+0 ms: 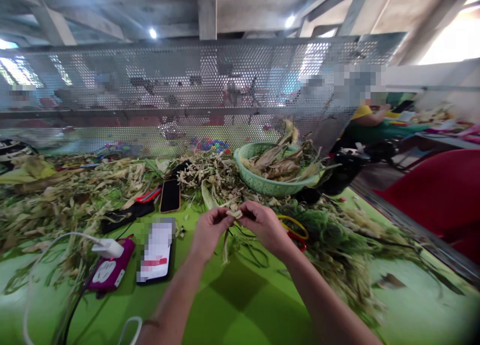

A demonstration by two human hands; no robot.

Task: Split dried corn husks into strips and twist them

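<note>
My left hand (207, 231) and my right hand (265, 228) meet above the green table, thumbs and fingertips pinched on a small folded piece of pale corn husk (234, 214). A thin husk strip (225, 249) hangs below my left fingers. Just beyond my hands lies a heap of short curled husk pieces (213, 174). Behind it to the right, a light green plastic basket (262, 184) holds dry corn husks (275, 161). Yellow and red loop handles (298, 225) show beside my right wrist; the rest of that tool is hidden.
Left of my hands lie a lit phone (158, 247), a dark phone (170, 196), a red-handled tool (149, 194) and a purple power strip (112, 271) with a charger (108, 247). Husk strips and green fibres (330, 230) spread rightward. A perforated metal screen (168, 95) stands behind.
</note>
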